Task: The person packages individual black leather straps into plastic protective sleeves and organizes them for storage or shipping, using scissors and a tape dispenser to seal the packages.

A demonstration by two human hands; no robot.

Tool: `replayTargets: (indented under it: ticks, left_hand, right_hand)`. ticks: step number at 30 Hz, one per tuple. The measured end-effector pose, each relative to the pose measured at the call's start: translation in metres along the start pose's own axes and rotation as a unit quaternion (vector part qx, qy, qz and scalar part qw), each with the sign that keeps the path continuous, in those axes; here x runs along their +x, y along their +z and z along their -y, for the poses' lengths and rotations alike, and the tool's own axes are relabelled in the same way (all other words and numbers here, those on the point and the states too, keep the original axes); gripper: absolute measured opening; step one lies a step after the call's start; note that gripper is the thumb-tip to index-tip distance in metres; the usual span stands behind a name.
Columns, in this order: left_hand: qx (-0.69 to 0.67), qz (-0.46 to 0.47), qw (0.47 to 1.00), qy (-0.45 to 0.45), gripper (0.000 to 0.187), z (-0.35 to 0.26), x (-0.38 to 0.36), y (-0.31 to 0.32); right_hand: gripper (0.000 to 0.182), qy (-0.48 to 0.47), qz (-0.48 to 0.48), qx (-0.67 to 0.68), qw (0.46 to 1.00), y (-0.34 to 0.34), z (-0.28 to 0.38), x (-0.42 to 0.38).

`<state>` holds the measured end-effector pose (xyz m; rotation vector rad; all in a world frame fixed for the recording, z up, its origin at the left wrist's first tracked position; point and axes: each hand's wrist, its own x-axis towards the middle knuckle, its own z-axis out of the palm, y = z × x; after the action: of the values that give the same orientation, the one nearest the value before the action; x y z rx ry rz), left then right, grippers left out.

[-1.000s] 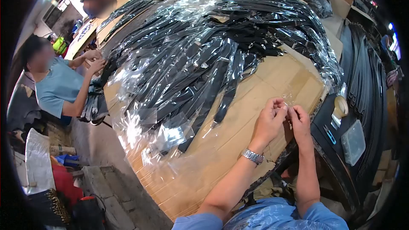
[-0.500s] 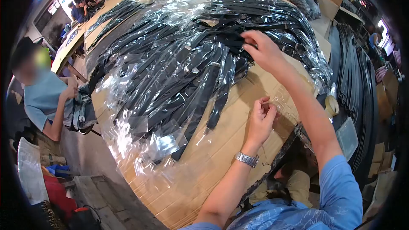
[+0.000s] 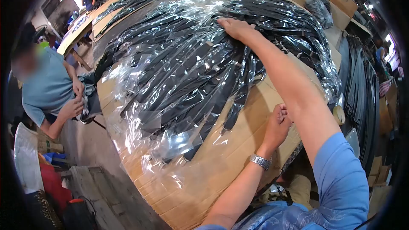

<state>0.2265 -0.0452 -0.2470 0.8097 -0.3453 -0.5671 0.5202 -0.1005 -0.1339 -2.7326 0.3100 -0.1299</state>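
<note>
A broad heap of black belts [image 3: 183, 68] in clear plastic sleeves lies fanned out across the cardboard-covered table. My right hand [image 3: 236, 29] reaches over the upper middle of the heap and touches it, fingers stretched forward and thumb apart. I see nothing gripped in it. Nearer to me, my left hand [image 3: 277, 125], with a metal-band watch [image 3: 260, 162] on its wrist, hovers by the table's right side. Its fingers are curled in; whether something small is inside them is hidden. Loose clear sleeves [image 3: 177, 140] lie at the heap's near left end.
Bare cardboard [image 3: 200, 187] covers the table's near part. At the left sits a co-worker [image 3: 51, 89] in a blue shirt. Dark strips [image 3: 358, 81] hang at the right, beside a tape roll [image 3: 339, 115]. Cardboard boxes [image 3: 341, 1] stand at the back right.
My right hand has moved left and farther across the heap, its fingers now straighter. My left hand has shifted right, its fingers more curled. The whole view has turned slightly.
</note>
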Motion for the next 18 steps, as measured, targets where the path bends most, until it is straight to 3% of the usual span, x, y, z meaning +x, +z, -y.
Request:
replayTargets:
  ticks: [6, 18]
  left_hand:
    - [0.035, -0.001, 0.999, 0.032, 0.024, 0.000, 0.001, 0.001]
    - [0.034, 0.008, 0.999, 0.013, 0.022, 0.005, -0.002, -0.001]
  right_hand:
    - [0.059, -0.036, 0.003, -0.126, 0.991, 0.007, 0.003, 0.003]
    - [0.045, -0.092, -0.116, -0.149, 0.978, 0.011, 0.005, -0.003]
